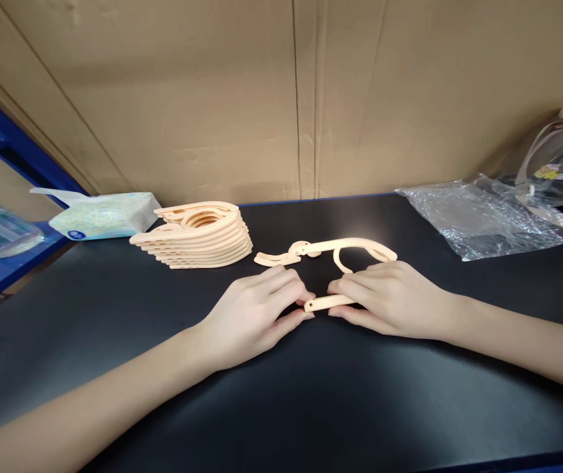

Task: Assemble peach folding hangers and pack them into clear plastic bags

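Note:
A peach plastic bar (330,302), which looks like part of a folding clothes hanger, lies level between my hands. My left hand (261,312) pinches its left end, beside a small hole. Around its right part wrap the fingers of my right hand (394,299), hiding that end. Just behind the hands lies more of a peach folding hanger (347,244), with a curved arm, a round joint and a hook-like curve. Whether the bar joins it behind my right hand, I cannot tell. A stack of several folded hangers (202,236) stands beyond my left hand.
On the black table (281,401), a tissue pack (108,215) lies at the back left and a crumpled clear plastic bag (488,213) at the back right. A transparent bag (562,164) stands at far right. Cardboard (187,98) walls the back; a blue frame (15,141) borders the left.

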`<state>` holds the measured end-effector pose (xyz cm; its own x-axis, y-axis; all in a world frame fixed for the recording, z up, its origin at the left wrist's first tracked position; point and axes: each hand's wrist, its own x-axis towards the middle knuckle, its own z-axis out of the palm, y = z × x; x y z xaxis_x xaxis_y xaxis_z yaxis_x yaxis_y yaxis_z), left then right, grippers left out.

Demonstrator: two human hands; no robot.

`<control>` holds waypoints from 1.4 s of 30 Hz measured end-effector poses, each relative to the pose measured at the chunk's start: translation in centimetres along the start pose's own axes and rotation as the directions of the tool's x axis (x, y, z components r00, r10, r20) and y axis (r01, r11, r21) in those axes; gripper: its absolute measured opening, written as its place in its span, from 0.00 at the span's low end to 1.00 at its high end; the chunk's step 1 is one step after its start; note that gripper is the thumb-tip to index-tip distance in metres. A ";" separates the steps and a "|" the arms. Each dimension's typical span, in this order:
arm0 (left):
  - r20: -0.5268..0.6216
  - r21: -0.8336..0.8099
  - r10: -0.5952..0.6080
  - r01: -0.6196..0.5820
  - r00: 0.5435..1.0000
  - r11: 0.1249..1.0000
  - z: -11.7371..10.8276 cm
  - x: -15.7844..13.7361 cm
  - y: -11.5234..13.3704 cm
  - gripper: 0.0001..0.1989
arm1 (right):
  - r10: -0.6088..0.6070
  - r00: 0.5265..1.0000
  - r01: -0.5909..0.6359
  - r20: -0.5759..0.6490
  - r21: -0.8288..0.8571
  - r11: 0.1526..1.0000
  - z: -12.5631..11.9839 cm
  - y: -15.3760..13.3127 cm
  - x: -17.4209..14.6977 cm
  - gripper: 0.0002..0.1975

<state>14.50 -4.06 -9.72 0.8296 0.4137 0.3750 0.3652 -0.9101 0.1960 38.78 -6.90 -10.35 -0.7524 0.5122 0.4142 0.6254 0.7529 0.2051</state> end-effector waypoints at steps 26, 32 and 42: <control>-0.103 0.298 -0.259 0.278 0.960 0.913 0.0 0.1 -1.1 0.10 | 0.178 0.979 -0.194 0.100 0.181 0.964 0.3 0.6 -0.1 0.18; -0.071 0.252 -0.306 0.314 0.949 0.915 0.0 0.1 -1.0 0.13 | 0.225 0.969 -0.239 0.098 0.166 0.957 0.3 0.5 -0.1 0.20; -0.045 0.228 -0.355 0.356 0.934 0.906 0.0 -0.1 -0.5 0.12 | 0.214 0.969 -0.236 0.126 0.195 0.952 0.3 0.6 -0.1 0.20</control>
<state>14.23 -3.61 -9.89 0.6261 0.7104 0.3214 0.7223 -0.6836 0.1041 39.18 -6.32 -10.57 -0.6209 0.7095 0.3333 0.7324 0.6766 -0.0757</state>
